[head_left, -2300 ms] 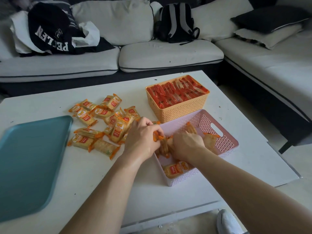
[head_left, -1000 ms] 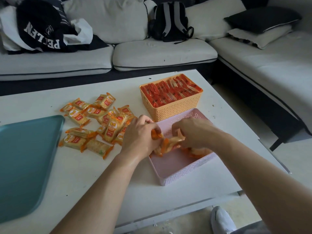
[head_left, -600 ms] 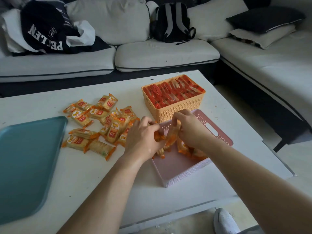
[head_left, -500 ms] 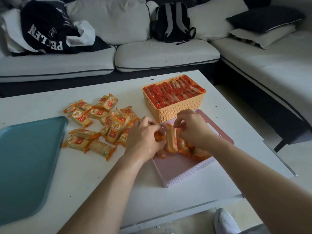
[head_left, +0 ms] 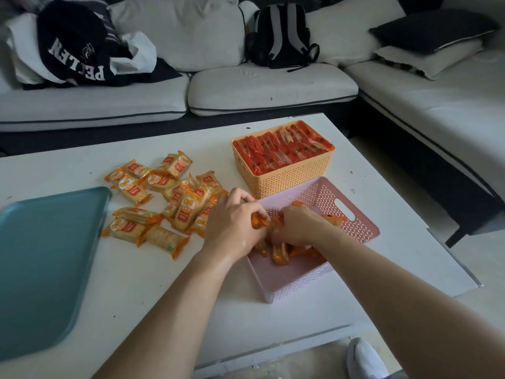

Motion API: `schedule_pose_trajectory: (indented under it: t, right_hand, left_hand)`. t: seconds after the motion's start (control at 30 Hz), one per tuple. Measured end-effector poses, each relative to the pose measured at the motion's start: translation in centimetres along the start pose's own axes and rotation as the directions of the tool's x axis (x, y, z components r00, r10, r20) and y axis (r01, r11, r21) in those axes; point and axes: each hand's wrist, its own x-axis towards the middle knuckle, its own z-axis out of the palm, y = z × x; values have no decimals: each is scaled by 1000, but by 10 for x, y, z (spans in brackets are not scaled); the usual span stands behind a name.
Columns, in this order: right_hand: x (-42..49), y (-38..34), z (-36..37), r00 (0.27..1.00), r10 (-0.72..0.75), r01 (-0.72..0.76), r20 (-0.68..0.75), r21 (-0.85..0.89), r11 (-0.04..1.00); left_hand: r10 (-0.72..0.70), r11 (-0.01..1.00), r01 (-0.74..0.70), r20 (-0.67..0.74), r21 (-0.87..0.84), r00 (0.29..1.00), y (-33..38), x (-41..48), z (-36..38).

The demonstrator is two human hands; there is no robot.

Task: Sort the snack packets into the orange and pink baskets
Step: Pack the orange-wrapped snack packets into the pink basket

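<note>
A pink basket [head_left: 360,222] stands on the white table [head_left: 136,283], with several orange-yellow snack packets [head_left: 281,253] upright inside it. My left hand [head_left: 235,222] and my right hand [head_left: 297,225] both reach into the basket and clasp those packets between them. Behind it, an orange basket [head_left: 287,179] is packed full of red packets [head_left: 281,149]. A loose pile of yellow cracker packets [head_left: 164,198] lies on the table to the left of my hands.
A teal tray [head_left: 46,263] lies at the table's left front. A white sofa [head_left: 259,86] wraps the back and right, with a dark backpack [head_left: 281,34] and dark clothing [head_left: 76,47] on it. My white shoe [head_left: 363,359] shows below the table edge.
My right hand has dropped lower into the pink basket, and both hands have closed together around the standing packets. The pile on the table has not moved.
</note>
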Motion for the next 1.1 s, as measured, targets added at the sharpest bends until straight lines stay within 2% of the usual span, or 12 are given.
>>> schedule_pose_trajectory:
  t: [0.13,0.2,0.27,0.37,0.43,0.57,0.67,0.77,0.9,0.97,1.1]
  right_hand:
    - [-8,0,-6,998,-53,53,31,-22,998]
    - [-12,6,-13,999,-44,44,8,90,995]
    - [-16,12,-21,995,-35,49,-92,162,986]
    - [-15,16,-25,935,-27,110,-353,218,970]
    - [-15,11,-20,913,-47,172,-406,277,945]
    - [-8,7,-7,937,-155,230,-313,221,948]
    - [-3,26,-15,940,-40,142,-338,282,949]
    - [-1,47,-23,890,123,-33,-439,208,978]
    - [0,44,-13,956,126,-119,-264,42,992]
    - [1,43,-11,963,136,-141,-233,-4,990]
    - [-1,50,-23,968,139,-119,-211,104,987]
  left_hand:
    - [17,1000,-17,-8,-3,1000,-2,-1,-1]
    - [19,1000,-18,4,-10,1000,-1,0,-1]
    - [19,1000,-19,17,-4,1000,-1,0,-2]
    - [20,998,-21,19,58,1000,-1,2,-1]
    - [26,997,-26,-4,76,1000,4,5,0]
    - [95,994,-94,-26,57,995,11,11,6]
    - [110,990,-110,11,91,994,9,12,9]
    - [93,989,-95,21,114,995,10,13,9]
    - [80,991,-82,23,108,997,13,15,10]
    - [76,992,-78,31,97,997,12,15,9]
    - [80,994,-83,47,66,996,11,15,8]
